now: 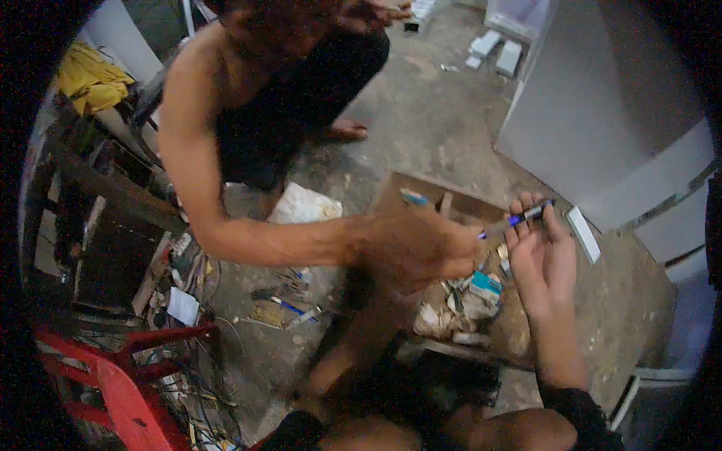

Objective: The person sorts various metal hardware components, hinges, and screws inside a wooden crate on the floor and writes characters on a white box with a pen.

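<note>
My right hand (pixel 543 259) is raised, palm up, with thumb and fingers closed on a slim pen (pixel 517 219) with blue and dark parts. The pen's other end meets the fingertips of a blurred hand on the left. A co-worker's bare arm (pixel 293 242) reaches in from the left to this spot. My left forearm (pixel 350 364) rises from the lower edge, and its hand (pixel 395 282) is smeared and overlapped by the co-worker's hand, so its fingers cannot be made out. Below lies an open wooden box (pixel 470 189) with crumpled pale scraps and a blue piece (pixel 486 285).
The co-worker squats at the upper left. A red plastic chair (pixel 124 398) stands at the lower left beside tangled wires. Small tools (pixel 289 308) and a white bag (pixel 304 204) lie on the concrete floor. Large pale panels (pixel 602 120) stand at the right.
</note>
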A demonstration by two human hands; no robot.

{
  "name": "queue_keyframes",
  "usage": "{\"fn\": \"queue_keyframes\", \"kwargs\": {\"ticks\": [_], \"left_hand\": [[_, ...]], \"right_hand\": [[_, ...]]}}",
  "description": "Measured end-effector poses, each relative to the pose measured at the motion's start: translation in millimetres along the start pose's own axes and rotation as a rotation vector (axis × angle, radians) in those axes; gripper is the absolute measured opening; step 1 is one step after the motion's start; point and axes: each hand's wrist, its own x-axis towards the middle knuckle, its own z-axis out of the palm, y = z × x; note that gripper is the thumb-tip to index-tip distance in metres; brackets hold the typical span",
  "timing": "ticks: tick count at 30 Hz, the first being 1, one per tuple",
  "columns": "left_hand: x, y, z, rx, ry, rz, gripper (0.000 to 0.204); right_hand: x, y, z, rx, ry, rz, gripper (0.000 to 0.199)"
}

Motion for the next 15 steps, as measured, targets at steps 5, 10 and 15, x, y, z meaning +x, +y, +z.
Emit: {"fn": "queue_keyframes", "kwargs": {"ticks": [5,10,15], "left_hand": [[7.9,-11.2,-38.9,0.338,0.117,0.068,0.051],[26.2,-22.5,-74.0,0.890,0.165,0.204,0.046],[66.0,-63.4,-104.4,1.088,0.003,0.463,0.052]], "right_hand": [[-2.9,2.8,6.8,0.017,-0.042,0.032,0.029],[-8.4,13.0,14.0,-0.042,-0.093,0.020,0.029],[-3.6,3.9,5.2,-0.187,-0.092,-0.031,0.025]]}}
